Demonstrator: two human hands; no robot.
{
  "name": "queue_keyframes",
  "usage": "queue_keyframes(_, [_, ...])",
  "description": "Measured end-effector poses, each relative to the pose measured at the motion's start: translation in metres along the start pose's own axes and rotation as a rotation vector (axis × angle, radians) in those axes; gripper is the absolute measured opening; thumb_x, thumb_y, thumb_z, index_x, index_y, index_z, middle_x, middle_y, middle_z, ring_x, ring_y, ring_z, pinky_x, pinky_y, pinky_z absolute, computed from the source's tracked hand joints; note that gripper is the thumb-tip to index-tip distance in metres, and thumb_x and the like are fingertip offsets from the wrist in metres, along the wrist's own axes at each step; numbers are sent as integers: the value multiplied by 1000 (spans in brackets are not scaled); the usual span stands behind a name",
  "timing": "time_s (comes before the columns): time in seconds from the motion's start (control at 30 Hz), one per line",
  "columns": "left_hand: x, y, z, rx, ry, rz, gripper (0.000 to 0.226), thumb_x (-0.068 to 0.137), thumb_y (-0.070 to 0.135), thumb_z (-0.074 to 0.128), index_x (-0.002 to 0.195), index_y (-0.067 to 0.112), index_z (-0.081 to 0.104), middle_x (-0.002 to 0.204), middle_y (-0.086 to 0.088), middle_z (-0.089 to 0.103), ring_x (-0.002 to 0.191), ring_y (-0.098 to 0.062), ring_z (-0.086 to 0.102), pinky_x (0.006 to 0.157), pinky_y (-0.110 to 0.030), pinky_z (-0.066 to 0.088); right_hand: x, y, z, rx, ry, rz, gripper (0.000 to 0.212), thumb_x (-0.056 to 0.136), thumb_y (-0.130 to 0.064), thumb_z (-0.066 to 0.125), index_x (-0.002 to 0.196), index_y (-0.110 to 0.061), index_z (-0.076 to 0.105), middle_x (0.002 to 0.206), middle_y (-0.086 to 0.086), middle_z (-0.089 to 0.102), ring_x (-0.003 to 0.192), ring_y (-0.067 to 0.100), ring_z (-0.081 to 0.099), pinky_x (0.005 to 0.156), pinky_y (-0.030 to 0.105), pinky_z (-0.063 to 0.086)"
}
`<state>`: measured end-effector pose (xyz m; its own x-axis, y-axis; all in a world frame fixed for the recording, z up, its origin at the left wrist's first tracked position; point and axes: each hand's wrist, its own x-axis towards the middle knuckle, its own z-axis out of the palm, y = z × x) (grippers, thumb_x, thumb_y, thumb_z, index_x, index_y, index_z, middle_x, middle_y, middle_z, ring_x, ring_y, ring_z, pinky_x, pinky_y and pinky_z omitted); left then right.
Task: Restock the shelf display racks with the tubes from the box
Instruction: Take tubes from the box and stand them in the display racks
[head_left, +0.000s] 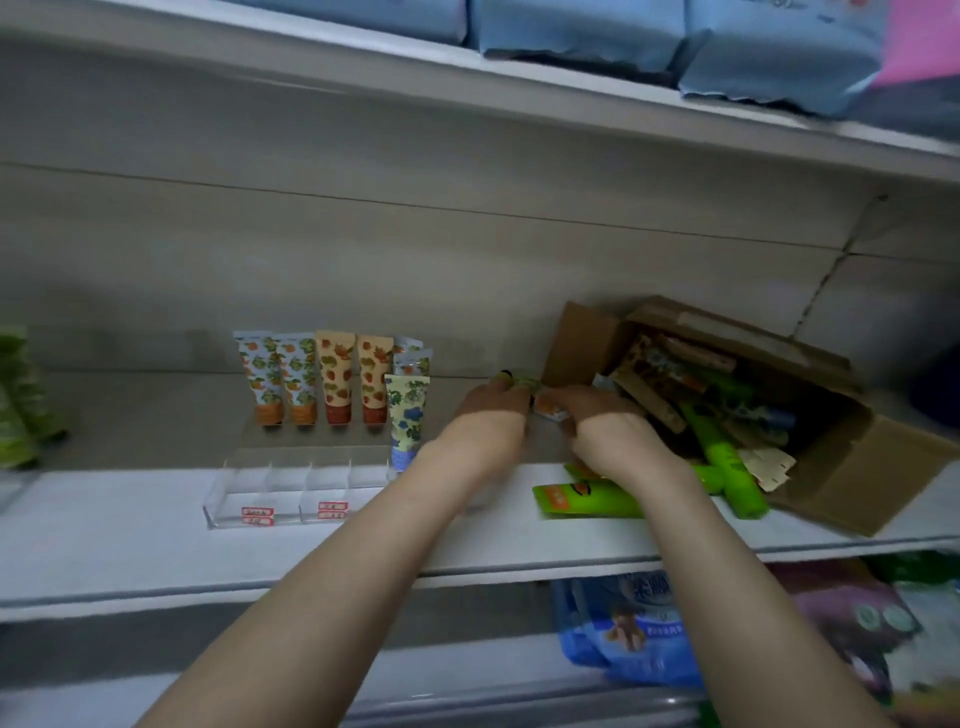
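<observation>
Only a little writing shows, and none of it reads clearly: the red-and-white price labels (257, 515) on the front of the clear display rack (291, 483), left of the left hand (491, 413), are blurred. The white Chinese characters on the blue pack (631, 634), one shelf below the right hand (608, 434), are too soft to make out. The orange mark on the green tube (587, 500) lying just under the right wrist is a smear.

Both hands sit close together on the white shelf (130, 530), fingers curled. The left hand holds a green-printed tube (521, 383) that pokes out past its fingertips. The right hand pinches a small orange-printed tube (549, 410) in the gap between the two hands.

Just right of the right hand, the cardboard box (841, 467) lies tipped on its side, flaps open, with loose tubes (670, 379) spilling toward the wrist. Left of the left hand, fruit-printed tubes (332, 379) stand cap-down in the rack's back rows; its front compartments hold nothing but the labels
</observation>
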<state>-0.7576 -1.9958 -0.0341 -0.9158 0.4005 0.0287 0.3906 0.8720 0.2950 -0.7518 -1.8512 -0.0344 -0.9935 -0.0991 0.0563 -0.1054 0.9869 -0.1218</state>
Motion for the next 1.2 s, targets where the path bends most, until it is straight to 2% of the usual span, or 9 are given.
queue_keyframes(0.17, [19, 15, 14, 77, -46, -79, 58, 94, 6, 46, 149, 7, 27, 156, -14, 21, 144, -29, 23, 112, -36, 27, 6, 8, 8, -71, -28, -73, 41, 94, -7, 43, 131, -24, 48, 124, 10, 58, 109, 32, 58, 78, 34, 45])
queue_keyframes(0.27, [24, 18, 24, 113, -89, -94, 59, 98, 6, 39, 152, 8, 17, 161, -7, 10, 148, -25, 8, 118, -36, 18, 3, 16, 13, -42, -18, -157, 42, 91, -6, 46, 129, -24, 47, 130, 7, 54, 113, 33, 56, 88, 43, 49])
queue_keyframes(0.37, [26, 19, 31, 106, -93, -160, 60, 94, 6, 46, 151, 10, 24, 160, -8, 16, 145, -27, 22, 116, -39, 25, 1, 24, 13, -10, 6, -216, 49, 88, -2, 46, 131, -25, 47, 132, 8, 51, 117, 32, 52, 92, 44, 47])
queue_keyframes(0.47, [22, 23, 32, 59, -50, -245, 47, 95, 6, 48, 141, 8, 42, 147, -14, 41, 129, -32, 46, 105, -38, 40, -1, 32, 13, 9, 33, -226, 56, 88, -1, 48, 138, -25, 42, 132, 11, 52, 118, 33, 52, 93, 40, 46])
queue_keyframes(0.63, [1, 25, 38, 240, 233, -202, 28, 89, 5, 51, 114, 8, 64, 119, -14, 58, 104, -35, 59, 88, -39, 49, -5, 39, 9, 30, 16, -240, 48, 89, -8, 52, 133, -26, 45, 119, 16, 59, 108, 35, 56, 83, 37, 48])
queue_keyframes(0.87, [-6, 37, 42, 174, 324, -309, 33, 91, 4, 49, 124, 4, 46, 118, -17, 60, 106, -35, 59, 85, -39, 44, -7, 49, 7, 228, 245, -354, 52, 81, -5, 63, 129, -23, 56, 128, 7, 57, 116, 31, 47, 96, 36, 41])
queue_keyframes(0.97, [-9, 42, 37, 49, 376, -381, 35, 91, 3, 52, 124, 4, 42, 115, -18, 60, 103, -39, 60, 80, -42, 44, -10, 53, 1, 317, 463, -412, 43, 78, -8, 68, 119, -19, 62, 114, 9, 59, 105, 33, 52, 87, 35, 42])
queue_keyframes(1.07, [-12, 48, 31, -91, 408, -428, 42, 90, 6, 54, 130, 7, 41, 124, -18, 50, 106, -41, 57, 85, -44, 44, -14, 58, -6, 385, 662, -398, 25, 75, -10, 72, 96, -14, 59, 92, 8, 57, 85, 30, 55, 72, 34, 43])
queue_keyframes(1.2, [-22, 54, 26, -365, 461, -418, 41, 89, 19, 62, 126, 9, 48, 121, -16, 50, 101, -38, 58, 90, -43, 48, -20, 57, -15, 679, 705, -276, 28, 78, -20, 76, 74, -13, 49, 66, 0, 46, 60, 13, 42, 56, 25, 32])
